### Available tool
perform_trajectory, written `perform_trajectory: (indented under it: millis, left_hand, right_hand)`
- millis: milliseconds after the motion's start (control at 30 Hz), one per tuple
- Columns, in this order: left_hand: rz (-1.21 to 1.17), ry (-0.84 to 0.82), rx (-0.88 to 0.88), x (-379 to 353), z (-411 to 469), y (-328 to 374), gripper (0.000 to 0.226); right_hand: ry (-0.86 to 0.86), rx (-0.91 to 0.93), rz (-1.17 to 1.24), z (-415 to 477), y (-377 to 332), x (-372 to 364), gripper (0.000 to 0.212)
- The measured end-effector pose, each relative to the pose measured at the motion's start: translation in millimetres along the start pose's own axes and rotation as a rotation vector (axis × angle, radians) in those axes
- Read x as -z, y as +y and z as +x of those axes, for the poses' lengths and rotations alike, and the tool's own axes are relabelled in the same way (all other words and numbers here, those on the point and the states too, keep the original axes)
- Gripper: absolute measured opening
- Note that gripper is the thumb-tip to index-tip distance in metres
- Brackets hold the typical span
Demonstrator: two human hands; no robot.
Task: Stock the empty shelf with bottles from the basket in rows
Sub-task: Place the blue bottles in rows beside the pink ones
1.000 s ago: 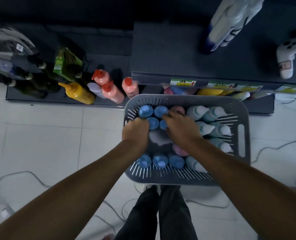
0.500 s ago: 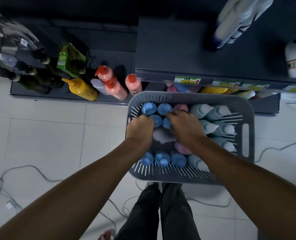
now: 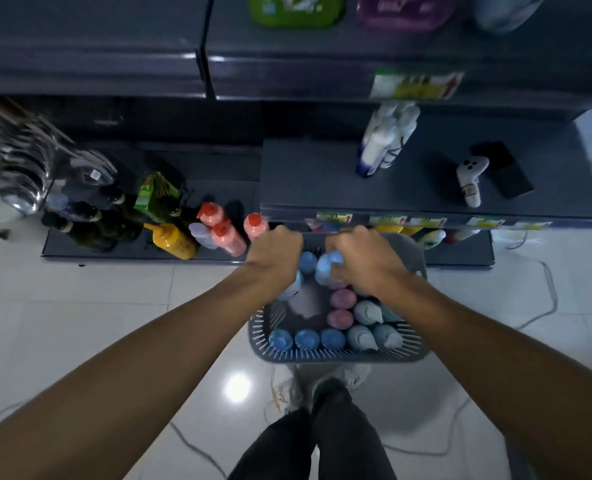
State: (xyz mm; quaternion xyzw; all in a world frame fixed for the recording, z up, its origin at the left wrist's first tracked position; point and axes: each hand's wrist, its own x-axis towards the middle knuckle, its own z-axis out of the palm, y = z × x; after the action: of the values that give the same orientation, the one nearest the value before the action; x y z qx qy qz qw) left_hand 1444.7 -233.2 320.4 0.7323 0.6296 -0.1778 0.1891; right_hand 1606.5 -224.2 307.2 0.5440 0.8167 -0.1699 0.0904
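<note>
White tiled floor (image 3: pixel 80 306) under a grey basket (image 3: pixel 339 356) below the dark shelf (image 3: pixel 322 174). My left hand (image 3: pixel 275 252) and right hand (image 3: pixel 364 261) each clamp 1 blue bottle (image 3: pixel 327 266) above the basket.

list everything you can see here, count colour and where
basket: one, grey, slatted, on the floor below the shelves
blue-capped bottles: three along the near wall, more under the hands, total hidden
pink-capped bottles: two, mid basket
pale teal bottles: at least three, right side of basket
pink pump bottles: three, red tops, bottom shelf left
yellow bottle: one, bottom shelf
dark glass bottles: several, bottom shelf far left
white bottles: a small cluster, middle shelf
game controller: one, white, middle shelf right
cables: white, on the tiled floor
left hand: closed on a blue bottle
right hand: closed on a blue bottle
</note>
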Motion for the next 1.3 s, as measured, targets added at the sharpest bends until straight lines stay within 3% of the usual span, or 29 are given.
perform_trajectory:
  millis: [533,833,1300]
  left_hand:
    - [0.020,0.195,-0.261,199.1,-65.6,40.5,0.039]
    - [0.125,0.321,-0.411,265.3,-92.7,65.3,0.031]
    - [-0.011,0.453,-0.496,336.7,-96.2,93.8,0.029]
  right_hand:
    - [0.276,0.001,0.082,-85.2,11.9,197.9,0.016]
    - [0.337,-0.023,0.062,-130.4,19.8,267.3,0.013]
    - [0.396,-0.139,0.063,-153.6,53.8,349.4,0.014]
